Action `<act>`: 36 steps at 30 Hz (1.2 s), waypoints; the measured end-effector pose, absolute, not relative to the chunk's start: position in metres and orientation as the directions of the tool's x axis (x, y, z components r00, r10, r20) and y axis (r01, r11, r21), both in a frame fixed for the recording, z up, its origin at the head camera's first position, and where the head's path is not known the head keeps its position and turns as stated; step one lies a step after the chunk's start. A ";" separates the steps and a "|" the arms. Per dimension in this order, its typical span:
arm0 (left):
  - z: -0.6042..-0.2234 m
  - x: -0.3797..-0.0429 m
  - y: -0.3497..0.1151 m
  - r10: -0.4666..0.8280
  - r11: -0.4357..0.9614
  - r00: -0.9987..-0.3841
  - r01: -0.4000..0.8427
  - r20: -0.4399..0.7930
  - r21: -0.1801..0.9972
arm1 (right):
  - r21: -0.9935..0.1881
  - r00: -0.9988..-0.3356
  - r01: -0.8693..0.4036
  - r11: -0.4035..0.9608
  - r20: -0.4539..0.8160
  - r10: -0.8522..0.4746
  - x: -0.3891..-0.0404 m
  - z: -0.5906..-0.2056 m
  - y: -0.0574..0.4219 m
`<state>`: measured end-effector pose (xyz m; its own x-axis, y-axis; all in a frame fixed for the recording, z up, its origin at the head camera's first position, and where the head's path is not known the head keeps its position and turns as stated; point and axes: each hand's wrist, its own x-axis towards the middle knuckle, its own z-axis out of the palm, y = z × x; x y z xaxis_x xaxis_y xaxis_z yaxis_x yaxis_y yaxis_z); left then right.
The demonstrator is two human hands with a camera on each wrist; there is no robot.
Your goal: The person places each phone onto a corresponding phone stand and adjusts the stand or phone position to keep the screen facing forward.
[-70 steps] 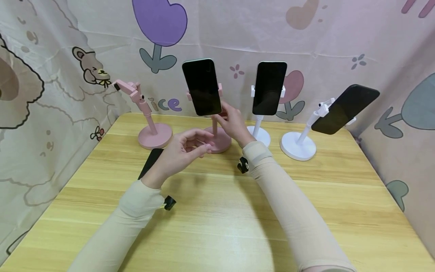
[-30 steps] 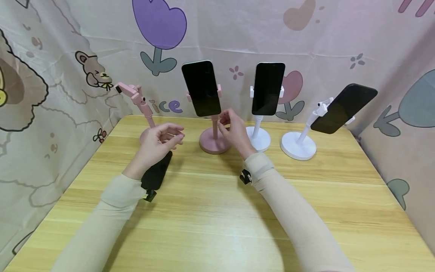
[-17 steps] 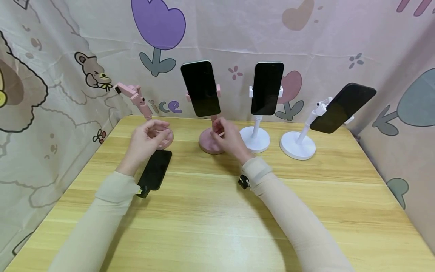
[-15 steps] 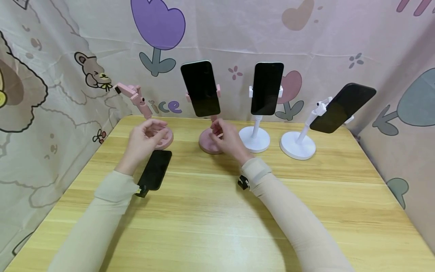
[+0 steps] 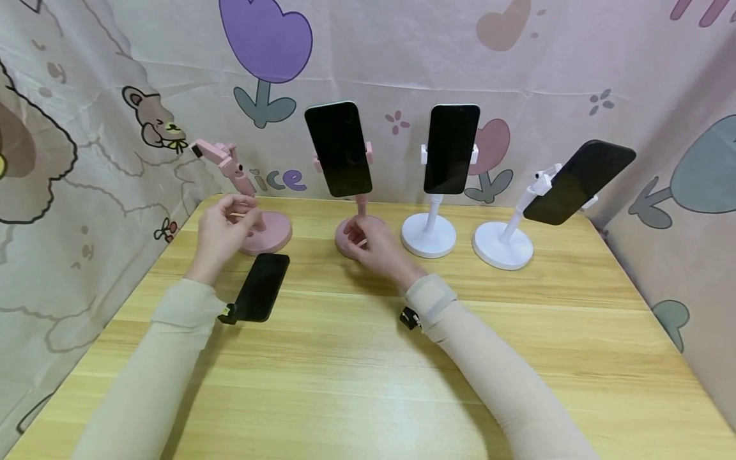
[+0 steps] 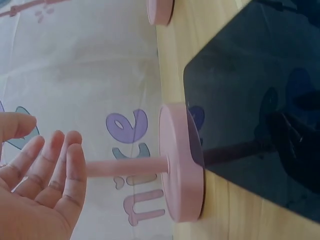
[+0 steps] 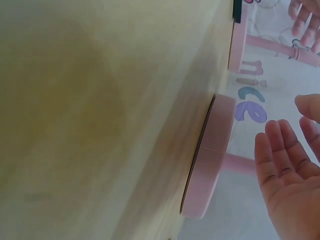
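My left hand (image 5: 221, 236) hovers before the stem of the left pink phone stand (image 5: 273, 233), whose clamp bears no phone. Loosely bent fingers of that hand hold nothing; the left wrist view shows them beside the stem. A black phone (image 5: 264, 287) lies on the table by my left wrist. My right hand (image 5: 379, 249) is in front of the second pink phone stand (image 5: 361, 204), covering part of its base. This stand clamps an upright black phone (image 5: 339, 150). In the right wrist view, relaxed fingers (image 7: 277, 155) are near its stem, grasping nothing.
To the right stand a white phone stand (image 5: 429, 236) with an upright phone (image 5: 453, 150) and another white stand (image 5: 504, 246) with a tilted phone (image 5: 581, 182). A patterned cloth (image 5: 379, 51) hangs behind the wooden table (image 5: 345, 383). Small black cameras sit at both wrists.
My left hand has moved left from the second pink stand to the first, uncovering the lying phone. My right hand has come down from below the clamp toward the base. The stands stay put.
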<state>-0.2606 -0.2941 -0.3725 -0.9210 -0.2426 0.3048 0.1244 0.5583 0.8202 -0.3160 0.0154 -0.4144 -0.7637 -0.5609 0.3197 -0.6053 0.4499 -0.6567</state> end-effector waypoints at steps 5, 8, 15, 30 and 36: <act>-0.372 -0.269 -0.303 -0.278 0.565 -0.918 0.082 0.283 0.821 | -0.704 -0.743 -0.588 0.399 0.275 -0.610 -0.308 -0.415 0.017; -0.371 -0.274 -0.309 -0.299 0.579 -0.911 0.062 0.283 0.813 | -0.721 -0.734 -0.573 0.389 0.239 -0.636 -0.302 -0.414 0.019; -0.366 -0.280 -0.319 -0.346 0.603 -0.906 -0.014 0.246 0.798 | -0.689 -0.707 -0.605 0.399 0.236 -0.666 -0.290 -0.414 0.022; -0.370 -0.296 -0.328 -0.355 0.649 -0.905 -0.056 0.237 0.759 | -0.694 -0.676 -0.605 0.391 0.188 -0.713 -0.270 -0.414 0.040; -0.371 -0.299 -0.332 -0.317 0.673 -0.916 -0.034 0.246 0.739 | -0.711 -0.676 -0.586 0.388 0.166 -0.718 -0.262 -0.412 0.048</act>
